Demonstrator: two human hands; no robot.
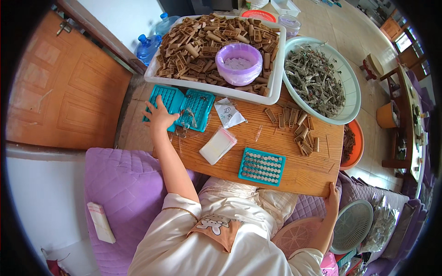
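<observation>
My left hand (161, 117) reaches to the table's far left with its fingers spread, over a teal tray (162, 97) with rows of slots. A second teal tray (200, 102) lies against it, with small clear and metallic pieces (188, 117) on its near end. My right hand (332, 198) grips the near right corner of the wooden table (221, 169). Closer to me, a teal tray (262, 166) holds rows of round silvery pieces. Left of it lies a stack of clear plastic bags (218, 146), with a white slip of paper (229, 113) beyond.
A white bin (276, 87) heaped with brown half-tube pieces (193, 48) stands at the back, a purple-lined bowl (239, 64) on top. Beside it is a pale green basket (357, 103) of grey-green strips. Loose brown pieces (294, 119) lie on the table's right. An orange basin (358, 152) stands below.
</observation>
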